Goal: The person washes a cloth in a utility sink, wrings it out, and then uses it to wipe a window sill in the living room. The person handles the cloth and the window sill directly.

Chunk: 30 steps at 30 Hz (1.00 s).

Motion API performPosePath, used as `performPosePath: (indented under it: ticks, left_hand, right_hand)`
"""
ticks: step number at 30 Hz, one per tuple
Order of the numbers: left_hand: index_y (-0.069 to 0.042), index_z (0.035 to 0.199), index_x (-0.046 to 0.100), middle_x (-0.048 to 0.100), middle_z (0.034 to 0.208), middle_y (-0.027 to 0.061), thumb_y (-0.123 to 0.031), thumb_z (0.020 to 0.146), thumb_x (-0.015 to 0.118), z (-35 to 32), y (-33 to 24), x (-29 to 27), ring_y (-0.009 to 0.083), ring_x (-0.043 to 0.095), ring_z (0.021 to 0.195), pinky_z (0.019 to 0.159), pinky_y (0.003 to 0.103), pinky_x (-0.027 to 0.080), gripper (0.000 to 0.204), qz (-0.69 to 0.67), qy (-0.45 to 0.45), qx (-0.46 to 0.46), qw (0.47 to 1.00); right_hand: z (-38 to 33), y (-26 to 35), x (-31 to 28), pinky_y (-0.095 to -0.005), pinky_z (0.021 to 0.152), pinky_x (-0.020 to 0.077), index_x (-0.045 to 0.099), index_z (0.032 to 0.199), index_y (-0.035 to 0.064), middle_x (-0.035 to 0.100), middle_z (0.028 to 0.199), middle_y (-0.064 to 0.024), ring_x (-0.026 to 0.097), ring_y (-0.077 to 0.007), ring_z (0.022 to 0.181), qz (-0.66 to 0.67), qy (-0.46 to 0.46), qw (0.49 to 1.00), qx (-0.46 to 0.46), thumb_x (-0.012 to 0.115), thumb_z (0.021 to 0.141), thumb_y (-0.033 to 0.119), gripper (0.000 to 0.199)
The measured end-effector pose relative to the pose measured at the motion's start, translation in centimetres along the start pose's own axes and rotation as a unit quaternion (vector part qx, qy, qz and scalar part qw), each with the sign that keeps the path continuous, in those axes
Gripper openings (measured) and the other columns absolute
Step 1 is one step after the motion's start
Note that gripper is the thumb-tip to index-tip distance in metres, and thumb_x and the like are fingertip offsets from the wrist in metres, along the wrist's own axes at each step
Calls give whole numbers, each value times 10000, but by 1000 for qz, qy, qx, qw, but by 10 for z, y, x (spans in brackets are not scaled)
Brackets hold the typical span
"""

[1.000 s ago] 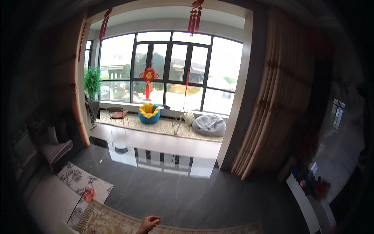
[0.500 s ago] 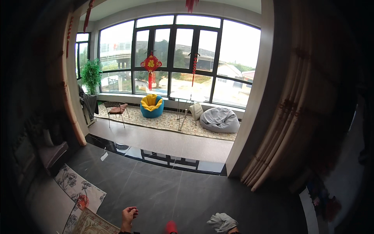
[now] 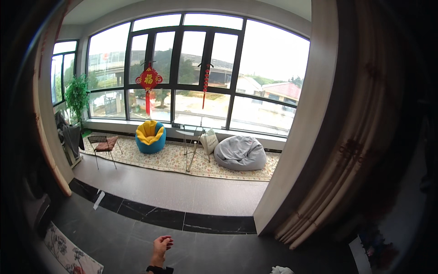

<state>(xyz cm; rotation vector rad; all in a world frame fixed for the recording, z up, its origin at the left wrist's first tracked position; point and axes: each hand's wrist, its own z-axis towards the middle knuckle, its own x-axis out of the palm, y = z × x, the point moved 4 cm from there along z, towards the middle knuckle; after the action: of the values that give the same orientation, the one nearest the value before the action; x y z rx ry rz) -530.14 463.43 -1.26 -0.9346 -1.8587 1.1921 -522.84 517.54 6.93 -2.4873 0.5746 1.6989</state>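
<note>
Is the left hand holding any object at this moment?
No, the left hand is empty, its fingers loosely curled above the bare dark floor.

From my remote view I see no packages or screens. The one sign is a red diamond-shaped hanging ornament with a gold character and red tassel (image 3: 148, 82), upper left of centre against the window. Right of it hangs a thin red string decoration (image 3: 205, 81).
</note>
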Motion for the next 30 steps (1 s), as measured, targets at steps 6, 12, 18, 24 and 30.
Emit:
performPosePath:
  ticks: [6,12,18,24,30]
  left_hand:
    - [-42,1037,660,698,869,62,-128,907,588,133,-13,69,138,661,724,613,266,513,171,4,-22,-9,1000]
    - [-49,995,657,692,818,59,-97,886,579,234,-72,88,133,652,654,531,252,500,142,1,-119,20,993]
    - [-68,988,646,682,805,39,-112,887,571,334,-79,120,122,636,624,501,246,476,134,-26,-163,20,986]
    - [-90,987,631,663,785,22,-129,893,553,495,-88,165,129,623,627,496,249,464,128,-33,-168,5,985]
    - [-78,978,643,659,791,22,-131,889,539,675,-143,282,131,617,645,547,264,471,147,28,-137,-8,990]
  right_hand:
    - [214,31,27,-427,866,480,570,914,147,573,904,-130,545,-287,889,-25,27,994,-100,443,935,251,165]
    - [444,146,31,-420,873,455,537,859,129,532,867,-118,514,-263,842,-2,25,925,-380,459,884,262,157]
    - [572,274,-36,-396,932,452,542,1228,151,567,1188,-128,533,-290,1101,-47,81,825,-557,809,534,379,778]
    - [700,310,-70,-369,885,496,500,1336,104,625,1163,-156,612,-309,1010,11,93,890,-447,846,528,365,917]
    - [892,281,-18,-326,905,487,541,1271,97,635,1203,-41,604,-201,1053,-35,107,906,-407,689,737,471,669]
